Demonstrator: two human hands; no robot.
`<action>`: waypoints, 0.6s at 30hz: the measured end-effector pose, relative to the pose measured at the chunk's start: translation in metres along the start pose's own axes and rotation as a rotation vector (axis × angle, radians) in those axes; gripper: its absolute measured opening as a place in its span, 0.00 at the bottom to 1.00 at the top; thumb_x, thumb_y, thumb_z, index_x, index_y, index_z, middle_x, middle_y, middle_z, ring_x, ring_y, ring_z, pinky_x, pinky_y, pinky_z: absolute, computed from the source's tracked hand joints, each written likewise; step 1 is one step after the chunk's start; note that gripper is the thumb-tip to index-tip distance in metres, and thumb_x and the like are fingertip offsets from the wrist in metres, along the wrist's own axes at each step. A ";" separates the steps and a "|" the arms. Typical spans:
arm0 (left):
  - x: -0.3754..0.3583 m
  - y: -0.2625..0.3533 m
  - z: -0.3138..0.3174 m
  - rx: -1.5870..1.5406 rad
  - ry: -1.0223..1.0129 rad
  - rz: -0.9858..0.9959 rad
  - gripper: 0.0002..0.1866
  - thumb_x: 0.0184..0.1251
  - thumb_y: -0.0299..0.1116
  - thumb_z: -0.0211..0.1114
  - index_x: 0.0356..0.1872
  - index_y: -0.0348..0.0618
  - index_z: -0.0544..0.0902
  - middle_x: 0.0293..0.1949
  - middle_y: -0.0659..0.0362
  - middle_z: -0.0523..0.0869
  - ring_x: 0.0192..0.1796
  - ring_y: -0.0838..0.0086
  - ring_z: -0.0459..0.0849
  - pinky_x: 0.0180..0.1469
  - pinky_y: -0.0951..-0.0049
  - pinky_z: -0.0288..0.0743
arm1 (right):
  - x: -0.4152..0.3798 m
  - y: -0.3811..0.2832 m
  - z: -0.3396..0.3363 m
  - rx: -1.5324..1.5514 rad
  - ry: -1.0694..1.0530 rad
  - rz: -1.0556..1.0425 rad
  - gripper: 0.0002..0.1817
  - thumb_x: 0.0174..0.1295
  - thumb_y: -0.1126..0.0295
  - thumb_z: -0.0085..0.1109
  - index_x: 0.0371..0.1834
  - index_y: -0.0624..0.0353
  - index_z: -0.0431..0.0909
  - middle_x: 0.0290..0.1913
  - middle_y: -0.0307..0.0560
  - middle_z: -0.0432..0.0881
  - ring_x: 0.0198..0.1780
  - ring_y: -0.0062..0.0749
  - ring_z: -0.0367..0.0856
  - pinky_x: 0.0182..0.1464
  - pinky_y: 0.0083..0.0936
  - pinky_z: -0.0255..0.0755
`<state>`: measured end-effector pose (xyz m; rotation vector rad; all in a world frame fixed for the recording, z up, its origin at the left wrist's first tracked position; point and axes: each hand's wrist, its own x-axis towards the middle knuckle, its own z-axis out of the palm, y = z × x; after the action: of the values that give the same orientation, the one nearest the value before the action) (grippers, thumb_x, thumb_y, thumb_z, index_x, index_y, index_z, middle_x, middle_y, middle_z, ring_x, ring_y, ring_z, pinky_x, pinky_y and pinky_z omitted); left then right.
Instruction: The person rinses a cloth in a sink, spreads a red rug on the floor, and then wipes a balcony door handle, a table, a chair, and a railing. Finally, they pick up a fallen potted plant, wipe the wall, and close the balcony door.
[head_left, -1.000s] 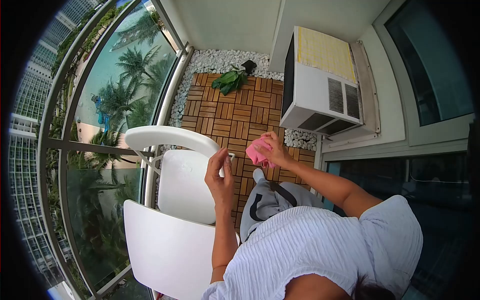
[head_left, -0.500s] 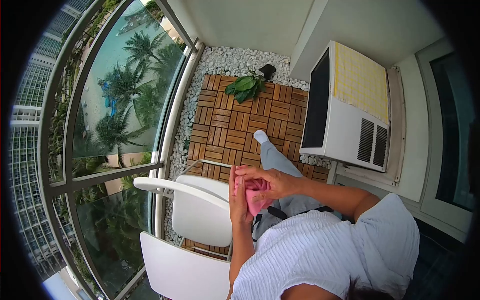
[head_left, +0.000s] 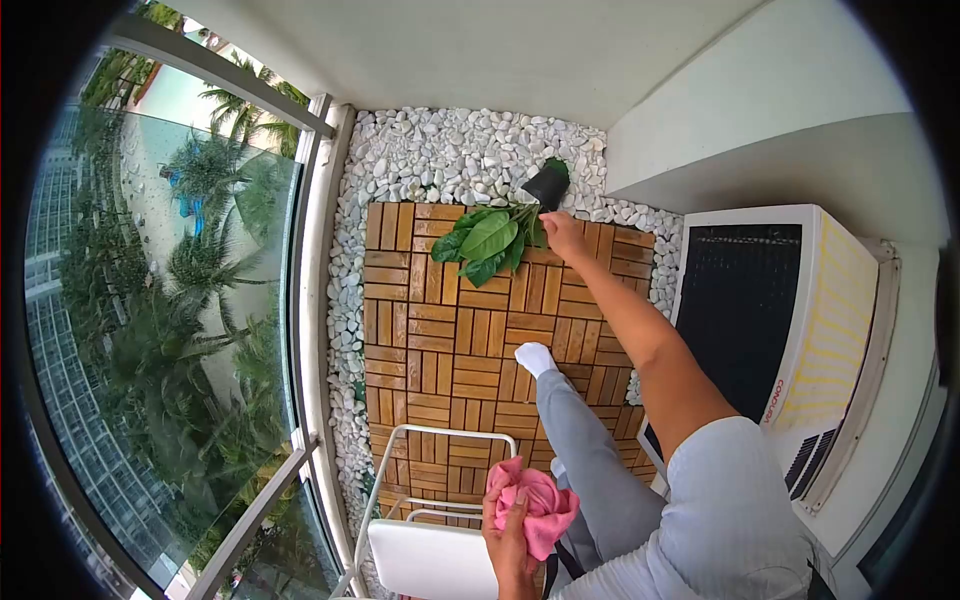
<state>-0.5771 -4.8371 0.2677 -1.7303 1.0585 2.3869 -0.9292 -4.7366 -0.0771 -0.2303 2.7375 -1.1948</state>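
My left hand [head_left: 508,530] is closed around a crumpled pink cloth [head_left: 540,505], holding it low in the view in front of my body. My right arm is stretched far forward. The fingers of my right hand [head_left: 562,236] are curled together at the stems of a potted plant, just below its small black pot [head_left: 547,186]. The pot lies tipped on its side on the white stones, and the plant's broad green leaves [head_left: 488,238] spread over the wooden tiles. My fingertips are small in view and partly overlap the stems.
Wooden deck tiles [head_left: 430,330] cover the floor, bordered by white pebbles [head_left: 430,150]. A white chair [head_left: 435,560] stands near my left hand. A glass railing [head_left: 230,300] runs along the left. The air-conditioning unit [head_left: 745,300] juts out at the right, beside my right arm.
My right hand has left the pink cloth and reached forward to the plant. The cloth stays in my left hand, looser and more spread. The view has moved closer to the far wall.
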 end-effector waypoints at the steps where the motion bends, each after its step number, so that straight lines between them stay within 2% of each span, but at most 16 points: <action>1: 0.022 -0.008 0.004 0.011 0.007 -0.014 0.18 0.63 0.22 0.58 0.55 0.38 0.73 0.60 0.49 0.72 0.61 0.64 0.72 0.62 0.65 0.68 | 0.027 0.022 0.016 -0.056 -0.021 0.029 0.11 0.65 0.69 0.49 0.45 0.55 0.80 0.48 0.55 0.76 0.49 0.48 0.76 0.50 0.35 0.71; 2: 0.042 -0.017 0.006 0.048 0.012 -0.037 0.18 0.63 0.22 0.59 0.54 0.38 0.73 0.60 0.49 0.72 0.61 0.65 0.72 0.62 0.65 0.68 | 0.048 0.042 0.030 -0.114 -0.045 0.061 0.13 0.65 0.68 0.48 0.49 0.52 0.78 0.53 0.57 0.74 0.52 0.49 0.74 0.53 0.34 0.70; 4: 0.078 -0.041 0.001 0.084 0.048 -0.088 0.16 0.62 0.20 0.61 0.52 0.39 0.75 0.59 0.51 0.73 0.61 0.67 0.72 0.64 0.67 0.66 | 0.078 0.057 0.049 -0.228 -0.114 0.150 0.18 0.65 0.67 0.49 0.59 0.45 0.72 0.65 0.63 0.61 0.57 0.58 0.70 0.57 0.38 0.69; 6: 0.099 -0.064 -0.003 0.025 0.073 -0.156 0.18 0.62 0.23 0.62 0.54 0.41 0.75 0.62 0.53 0.70 0.63 0.67 0.69 0.64 0.65 0.65 | 0.100 0.076 0.069 -0.526 -0.296 0.171 0.27 0.64 0.66 0.51 0.68 0.38 0.61 0.72 0.65 0.44 0.59 0.71 0.65 0.57 0.45 0.70; 7: 0.109 -0.074 -0.005 -0.040 0.098 -0.209 0.19 0.62 0.26 0.63 0.55 0.43 0.74 0.65 0.56 0.66 0.65 0.66 0.65 0.64 0.63 0.64 | 0.108 0.089 0.082 -0.679 -0.373 0.211 0.31 0.64 0.69 0.50 0.70 0.35 0.55 0.74 0.62 0.34 0.57 0.80 0.65 0.55 0.49 0.71; 8: 0.132 -0.083 -0.004 0.202 0.119 -0.187 0.17 0.61 0.21 0.62 0.52 0.39 0.76 0.58 0.51 0.74 0.60 0.69 0.72 0.64 0.69 0.65 | 0.113 0.100 0.094 -0.733 -0.361 0.207 0.33 0.63 0.70 0.50 0.71 0.37 0.53 0.73 0.67 0.34 0.57 0.82 0.64 0.53 0.51 0.72; 9: 0.143 -0.092 -0.005 0.203 0.131 -0.210 0.17 0.61 0.21 0.62 0.52 0.39 0.76 0.58 0.51 0.74 0.60 0.69 0.72 0.64 0.69 0.65 | 0.118 0.116 0.104 -0.790 -0.349 0.202 0.34 0.62 0.71 0.49 0.71 0.39 0.50 0.72 0.72 0.34 0.57 0.84 0.64 0.51 0.53 0.73; 11: 0.157 -0.105 -0.007 0.165 0.179 -0.292 0.17 0.61 0.22 0.63 0.52 0.39 0.76 0.57 0.53 0.75 0.60 0.70 0.72 0.64 0.69 0.65 | 0.132 0.143 0.116 -0.980 -0.278 0.109 0.34 0.62 0.72 0.48 0.71 0.48 0.48 0.67 0.87 0.39 0.52 0.85 0.67 0.46 0.55 0.75; 12: 0.162 -0.110 -0.009 0.171 0.186 -0.314 0.17 0.61 0.22 0.63 0.52 0.39 0.76 0.57 0.53 0.75 0.60 0.70 0.72 0.64 0.69 0.65 | 0.137 0.147 0.113 -0.982 -0.231 0.055 0.32 0.61 0.73 0.48 0.70 0.57 0.49 0.61 0.94 0.47 0.47 0.84 0.72 0.42 0.55 0.76; 13: 0.167 -0.115 -0.011 0.193 0.171 -0.322 0.17 0.61 0.22 0.63 0.52 0.39 0.76 0.57 0.53 0.75 0.60 0.70 0.72 0.63 0.69 0.65 | 0.146 0.149 0.104 -0.781 -0.206 0.105 0.30 0.60 0.75 0.49 0.66 0.64 0.53 0.59 0.95 0.51 0.46 0.80 0.74 0.42 0.52 0.76; 14: 0.170 -0.118 -0.012 0.214 0.153 -0.328 0.18 0.61 0.23 0.63 0.53 0.40 0.76 0.56 0.54 0.76 0.60 0.70 0.72 0.63 0.69 0.65 | 0.157 0.150 0.089 -0.665 -0.181 0.132 0.24 0.58 0.76 0.50 0.59 0.68 0.62 0.56 0.90 0.61 0.47 0.73 0.76 0.45 0.47 0.76; 15: 0.170 -0.117 -0.012 0.216 0.155 -0.340 0.18 0.61 0.23 0.63 0.53 0.40 0.76 0.56 0.54 0.76 0.60 0.70 0.72 0.63 0.69 0.65 | 0.170 0.161 0.077 -0.637 -0.218 0.109 0.17 0.58 0.76 0.50 0.51 0.68 0.69 0.49 0.81 0.72 0.47 0.66 0.78 0.48 0.42 0.76; 16: 0.169 -0.114 -0.009 0.127 0.142 -0.333 0.17 0.61 0.24 0.62 0.53 0.41 0.76 0.60 0.54 0.72 0.63 0.69 0.69 0.63 0.69 0.65 | 0.177 0.161 0.065 -0.602 -0.191 0.200 0.15 0.57 0.76 0.51 0.48 0.69 0.71 0.43 0.73 0.78 0.47 0.62 0.79 0.49 0.41 0.75; 17: 0.169 -0.113 -0.008 0.035 0.130 -0.324 0.17 0.62 0.24 0.62 0.53 0.42 0.76 0.64 0.55 0.68 0.65 0.68 0.66 0.63 0.68 0.65 | 0.190 0.165 0.056 -0.431 -0.193 0.408 0.16 0.57 0.75 0.54 0.48 0.71 0.71 0.42 0.68 0.79 0.47 0.58 0.80 0.46 0.43 0.77; 18: 0.172 -0.116 -0.011 0.029 0.120 -0.317 0.18 0.62 0.26 0.62 0.54 0.42 0.75 0.65 0.54 0.67 0.66 0.67 0.64 0.65 0.68 0.62 | 0.194 0.169 0.050 -0.147 -0.100 0.554 0.18 0.56 0.75 0.55 0.50 0.70 0.70 0.45 0.66 0.79 0.46 0.57 0.81 0.45 0.48 0.77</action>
<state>-0.5910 -4.8160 0.0615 -1.8880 0.7545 2.0904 -1.1228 -4.6973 -0.2496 0.4168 2.5458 -0.8064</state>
